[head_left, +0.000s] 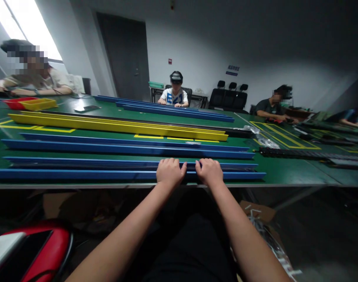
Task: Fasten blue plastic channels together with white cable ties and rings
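Observation:
Both hands rest side by side at the front edge of the green table point(290, 174), on the nearest blue rail point(79, 174). My left hand point(169, 171) has its fingers curled over this rail, thumb toward the right. Close by on the right, my right hand point(210, 171) is curled over the same rail, thumb toward the left. A dark strip shows between the hands, in the channel behind the front rail. Farther back lie another long blue rail point(132, 149) and a yellow rail point(117, 128), both roughly parallel to the table edge.
More blue rails point(179, 111) lie at the back. Red point(17, 103) and yellow trays point(39, 104) stand at the far left, clear plastic point(265, 141) at the right. Several people sit around the table. A red stool point(57, 250) is at the lower left.

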A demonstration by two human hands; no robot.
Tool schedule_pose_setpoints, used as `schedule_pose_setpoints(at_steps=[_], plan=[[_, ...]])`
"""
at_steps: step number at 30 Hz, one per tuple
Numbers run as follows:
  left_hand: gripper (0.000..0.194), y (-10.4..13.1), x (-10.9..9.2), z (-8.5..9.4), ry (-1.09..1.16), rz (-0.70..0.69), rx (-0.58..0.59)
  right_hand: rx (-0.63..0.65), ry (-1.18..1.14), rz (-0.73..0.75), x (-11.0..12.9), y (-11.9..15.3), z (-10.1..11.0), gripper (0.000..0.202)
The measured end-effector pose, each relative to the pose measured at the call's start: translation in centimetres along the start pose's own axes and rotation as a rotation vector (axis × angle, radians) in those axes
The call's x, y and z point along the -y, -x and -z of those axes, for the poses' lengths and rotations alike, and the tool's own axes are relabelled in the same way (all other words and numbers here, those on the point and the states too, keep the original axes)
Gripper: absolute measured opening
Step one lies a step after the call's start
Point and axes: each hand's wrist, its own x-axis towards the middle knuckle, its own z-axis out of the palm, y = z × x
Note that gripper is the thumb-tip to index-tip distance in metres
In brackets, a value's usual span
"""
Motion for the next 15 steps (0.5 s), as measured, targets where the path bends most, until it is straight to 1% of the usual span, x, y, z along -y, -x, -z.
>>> schedule_pose_setpoints(at_steps=[3,5,7,8,10,12,14,15], plan=[[0.061,-0.5,-5.1,-1.6,0.065,-0.077,0.010,0.017,0.062,0.014,-5.7,0.8,0.7,0.042],[0.061,-0.7,-7.9,-2.4,0.092,-0.146,0.020,0.025,0.090,0.008,-8.9,1.1,1.1,0.038],[0.062,-0.8,-9.6,-2.7,0.104,-0.210,0.008,0.026,0.107,-0.011,-11.0,1.2,1.3,0.037],[0.063,-0.7,-9.8,-2.6,0.112,-0.239,-0.002,0.033,0.105,-0.019,-11.6,1.2,1.4,0.036],[0.060,-0.6,-9.1,-2.2,0.135,-0.287,-0.016,0.053,0.096,-0.049,-12.0,1.0,1.4,0.037],[0.054,-0.5,-7.0,-1.5,0.146,-0.290,-0.009,0.075,0.091,-0.094,-11.3,0.8,1.5,0.038],[0.053,-0.4,-4.1,-0.6,0.099,-0.200,0.021,0.080,0.083,-0.106,-9.5,0.6,1.4,0.039],[0.055,-0.4,-2.6,-0.2,0.061,-0.144,0.041,0.075,0.072,-0.084,-8.2,0.6,1.3,0.038]])
